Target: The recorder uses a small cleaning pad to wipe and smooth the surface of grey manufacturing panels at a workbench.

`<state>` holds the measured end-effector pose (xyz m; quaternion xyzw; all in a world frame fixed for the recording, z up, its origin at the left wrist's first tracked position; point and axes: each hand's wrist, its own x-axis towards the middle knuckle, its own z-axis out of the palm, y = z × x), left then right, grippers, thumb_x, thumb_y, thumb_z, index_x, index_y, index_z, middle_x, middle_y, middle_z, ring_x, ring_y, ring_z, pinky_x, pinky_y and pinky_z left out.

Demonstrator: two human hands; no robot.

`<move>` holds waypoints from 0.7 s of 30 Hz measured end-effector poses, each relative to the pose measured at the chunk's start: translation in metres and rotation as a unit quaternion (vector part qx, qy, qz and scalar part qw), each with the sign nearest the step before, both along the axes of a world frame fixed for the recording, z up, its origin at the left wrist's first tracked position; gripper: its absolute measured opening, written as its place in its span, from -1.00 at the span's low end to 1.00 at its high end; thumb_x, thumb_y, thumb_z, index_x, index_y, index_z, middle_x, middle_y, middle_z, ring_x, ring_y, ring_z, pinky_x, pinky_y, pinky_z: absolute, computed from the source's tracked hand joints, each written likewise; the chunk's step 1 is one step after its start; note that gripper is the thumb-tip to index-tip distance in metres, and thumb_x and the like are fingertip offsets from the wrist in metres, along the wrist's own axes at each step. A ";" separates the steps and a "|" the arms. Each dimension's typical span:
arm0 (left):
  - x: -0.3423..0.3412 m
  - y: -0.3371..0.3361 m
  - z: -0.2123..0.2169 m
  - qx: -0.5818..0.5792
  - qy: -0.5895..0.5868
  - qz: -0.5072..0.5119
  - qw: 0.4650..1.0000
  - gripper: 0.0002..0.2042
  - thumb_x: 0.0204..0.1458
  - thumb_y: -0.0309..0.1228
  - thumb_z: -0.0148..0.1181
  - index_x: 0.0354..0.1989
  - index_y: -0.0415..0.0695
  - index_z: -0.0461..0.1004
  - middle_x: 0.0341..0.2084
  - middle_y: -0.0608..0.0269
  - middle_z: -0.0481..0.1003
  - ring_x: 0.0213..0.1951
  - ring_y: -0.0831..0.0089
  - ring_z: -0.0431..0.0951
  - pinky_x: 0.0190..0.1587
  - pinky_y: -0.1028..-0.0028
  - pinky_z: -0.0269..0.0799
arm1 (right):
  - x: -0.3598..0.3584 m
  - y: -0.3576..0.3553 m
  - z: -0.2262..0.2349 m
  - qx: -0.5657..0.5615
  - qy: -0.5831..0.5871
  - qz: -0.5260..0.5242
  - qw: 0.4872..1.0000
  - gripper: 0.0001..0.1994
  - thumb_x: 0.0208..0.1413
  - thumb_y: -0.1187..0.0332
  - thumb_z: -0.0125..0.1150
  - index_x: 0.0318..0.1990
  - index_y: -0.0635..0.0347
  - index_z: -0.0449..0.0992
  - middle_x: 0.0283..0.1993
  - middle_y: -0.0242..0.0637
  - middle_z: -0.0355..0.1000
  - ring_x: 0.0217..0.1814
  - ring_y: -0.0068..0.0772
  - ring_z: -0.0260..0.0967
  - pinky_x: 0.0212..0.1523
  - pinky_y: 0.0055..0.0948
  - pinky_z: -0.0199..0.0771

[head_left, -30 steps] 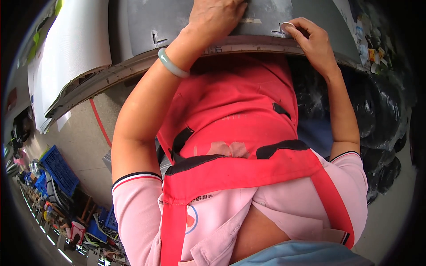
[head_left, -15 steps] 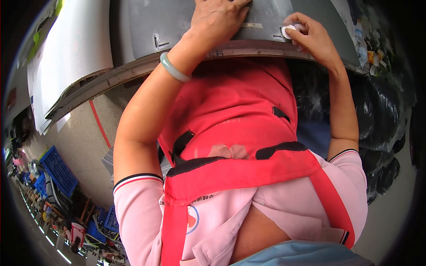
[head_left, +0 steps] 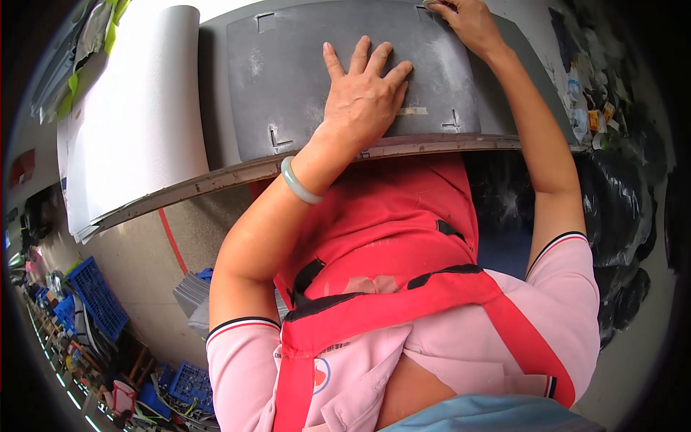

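Note:
A dark grey template sheet [head_left: 288, 79] lies on the table, with L-shaped slots near its corners and white chalky smears around them. My left hand [head_left: 363, 97] rests flat on its middle, fingers spread and holding nothing. At the sheet's far right corner, my right hand [head_left: 468, 25] pinches a small round piece of chalk [head_left: 430, 3] beside a slot. The picture's upper edge partly cuts off the chalk and the fingertips. A strip of beige tape [head_left: 412, 111] sticks to the sheet near its front edge.
A large curled white sheet [head_left: 155, 93] lies left of the template. The table's front edge [head_left: 237, 175] runs just before my red apron. Black plastic bags [head_left: 612, 194] are heaped at the right. Blue crates [head_left: 98, 297] stand on the floor at the far left.
My right hand has moved from the near right slot to the far right corner with the chalk. More of the template and my left hand now shows as the view has shifted.

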<state>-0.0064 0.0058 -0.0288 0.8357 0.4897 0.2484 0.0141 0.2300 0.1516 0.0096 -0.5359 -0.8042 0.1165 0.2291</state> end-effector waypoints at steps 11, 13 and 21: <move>0.002 0.002 -0.001 -0.004 -0.023 0.000 1.000 -0.68 0.24 -0.24 0.18 0.16 0.16 0.53 0.24 0.18 0.39 0.36 0.03 0.27 0.30 -0.48 0.01 | -0.002 0.005 0.010 -0.130 0.046 -0.124 0.983 -0.82 0.18 0.32 0.23 -0.32 0.28 0.57 -0.48 -0.20 0.53 -0.52 -0.36 0.46 -0.43 -0.30 0.46; -0.002 0.003 -0.003 0.000 -0.031 -0.002 1.000 -0.69 0.24 -0.24 0.17 0.14 0.13 0.53 0.22 0.15 0.39 0.35 -0.01 0.26 0.28 -0.53 -0.03 | -0.020 -0.007 0.015 -0.138 0.102 -0.129 0.977 -0.84 0.18 0.34 0.21 -0.30 0.28 0.56 -0.50 -0.25 0.51 -0.54 -0.43 0.43 -0.46 -0.32 0.45; 0.001 0.003 0.000 0.005 -0.020 0.001 1.000 -0.67 0.24 -0.22 0.16 0.17 0.18 0.53 0.24 0.19 0.39 0.36 0.03 0.26 0.30 -0.49 -0.01 | -0.010 0.010 0.010 -0.084 0.003 -0.105 0.991 -0.85 0.11 0.41 0.17 -0.20 0.26 0.52 -0.52 -0.36 0.48 -0.57 -0.54 0.39 -0.54 -0.47 0.41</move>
